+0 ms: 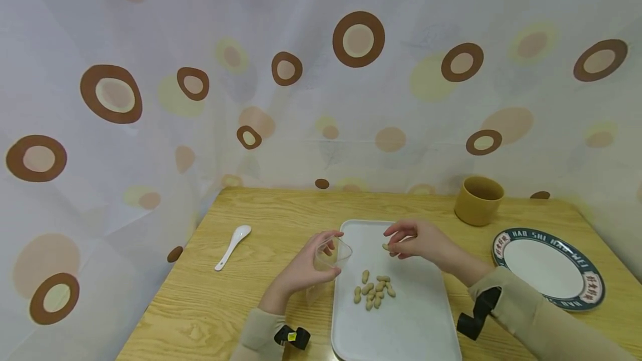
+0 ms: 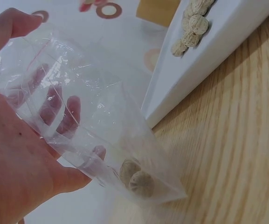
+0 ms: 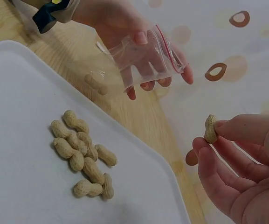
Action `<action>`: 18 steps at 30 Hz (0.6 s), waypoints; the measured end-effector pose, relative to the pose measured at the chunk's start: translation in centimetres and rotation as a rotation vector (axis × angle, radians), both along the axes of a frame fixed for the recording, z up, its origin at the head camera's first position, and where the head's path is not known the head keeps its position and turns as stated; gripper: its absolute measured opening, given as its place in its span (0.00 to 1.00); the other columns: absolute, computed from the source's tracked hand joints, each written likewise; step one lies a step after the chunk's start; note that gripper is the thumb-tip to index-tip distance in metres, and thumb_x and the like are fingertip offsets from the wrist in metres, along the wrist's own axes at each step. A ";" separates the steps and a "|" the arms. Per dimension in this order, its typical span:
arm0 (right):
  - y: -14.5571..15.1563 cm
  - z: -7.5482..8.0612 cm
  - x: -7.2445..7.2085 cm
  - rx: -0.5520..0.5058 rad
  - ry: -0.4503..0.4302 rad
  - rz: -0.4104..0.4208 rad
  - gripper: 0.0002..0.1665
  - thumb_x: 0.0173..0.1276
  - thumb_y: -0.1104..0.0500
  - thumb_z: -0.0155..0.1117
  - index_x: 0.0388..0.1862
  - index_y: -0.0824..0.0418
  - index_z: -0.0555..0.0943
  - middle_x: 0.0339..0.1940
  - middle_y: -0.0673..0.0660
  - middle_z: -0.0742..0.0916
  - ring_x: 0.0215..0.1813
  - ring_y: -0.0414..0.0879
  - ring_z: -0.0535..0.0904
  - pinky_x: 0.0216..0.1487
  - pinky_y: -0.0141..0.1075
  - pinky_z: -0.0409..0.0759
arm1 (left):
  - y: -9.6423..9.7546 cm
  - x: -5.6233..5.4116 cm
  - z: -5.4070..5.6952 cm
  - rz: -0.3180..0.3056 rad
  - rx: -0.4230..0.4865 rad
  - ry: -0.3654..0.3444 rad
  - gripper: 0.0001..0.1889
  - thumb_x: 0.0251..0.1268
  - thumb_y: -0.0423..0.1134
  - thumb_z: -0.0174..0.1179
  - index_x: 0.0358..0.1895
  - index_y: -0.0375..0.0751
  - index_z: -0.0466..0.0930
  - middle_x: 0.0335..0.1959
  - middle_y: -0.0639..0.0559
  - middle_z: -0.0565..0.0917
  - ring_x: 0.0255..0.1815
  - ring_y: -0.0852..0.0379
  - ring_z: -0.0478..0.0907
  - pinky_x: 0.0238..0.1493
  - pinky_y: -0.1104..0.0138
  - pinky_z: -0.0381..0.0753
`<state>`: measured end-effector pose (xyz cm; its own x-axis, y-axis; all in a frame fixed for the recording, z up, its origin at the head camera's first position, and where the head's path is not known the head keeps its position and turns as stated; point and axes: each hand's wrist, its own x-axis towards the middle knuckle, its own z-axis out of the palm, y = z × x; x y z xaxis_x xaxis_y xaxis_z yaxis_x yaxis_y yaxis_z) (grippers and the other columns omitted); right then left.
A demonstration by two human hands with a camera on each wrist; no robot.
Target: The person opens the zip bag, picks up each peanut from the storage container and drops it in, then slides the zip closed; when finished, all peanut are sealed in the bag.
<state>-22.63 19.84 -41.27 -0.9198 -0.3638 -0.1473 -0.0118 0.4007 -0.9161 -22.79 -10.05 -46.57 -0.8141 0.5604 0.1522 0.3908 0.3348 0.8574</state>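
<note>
Where the right hand (image 1: 421, 240) hangs: above the white tray (image 1: 401, 327), right of centre in the head view, thumb and fingers pinching 1 peanut (image 3: 210, 129) clear of the surface.
Left hand (image 1: 303, 266): curled round a clear bag (image 2: 104, 109), lower centre, beside the tray's left edge, thumb and fingers spread near its mouth.
Bag contents: 2 rounded peanut ends (image 2: 141, 184) in the bottom corner; whether 1 or 2 peanuts, cannot be told.
Loose peanuts (image 3: 93, 171): clustered on the tray, lower centre of the head view.
Spoon (image 1: 233, 245): white, lower left, on the wooden table (image 1: 190, 305), handle pointing down and left.
Cup (image 1: 472, 209): yellow-brown, upright, right side, near the table's back edge.
Plate (image 1: 544, 269): white, with a dark lettered rim, lower right.
Backdrop (image 1: 301, 15): pale, brown rings, filling the upper frame.
</note>
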 end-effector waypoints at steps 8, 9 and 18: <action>-1.7 1.1 -0.5 -0.013 0.044 0.001 0.21 0.66 0.60 0.68 0.54 0.69 0.79 0.39 0.58 0.87 0.42 0.50 0.87 0.47 0.43 0.85 | 0.0 0.0 0.0 0.005 -0.004 -0.001 0.37 0.57 0.40 0.67 0.72 0.54 0.64 0.59 0.38 0.71 0.55 0.52 0.69 0.53 0.56 0.71; -1.8 1.2 -0.5 -0.016 0.046 0.000 0.21 0.66 0.60 0.69 0.54 0.69 0.79 0.39 0.58 0.87 0.42 0.50 0.87 0.47 0.43 0.85 | 0.0 0.0 0.1 0.005 -0.002 -0.002 0.37 0.57 0.40 0.67 0.72 0.54 0.64 0.59 0.38 0.71 0.55 0.52 0.69 0.53 0.55 0.71; -3.3 1.4 -0.5 -0.064 0.051 0.010 0.21 0.66 0.61 0.68 0.55 0.70 0.79 0.40 0.59 0.86 0.42 0.48 0.87 0.46 0.40 0.85 | 0.0 0.0 0.2 0.001 0.002 0.003 0.37 0.57 0.40 0.67 0.72 0.54 0.64 0.60 0.40 0.71 0.55 0.52 0.69 0.54 0.56 0.70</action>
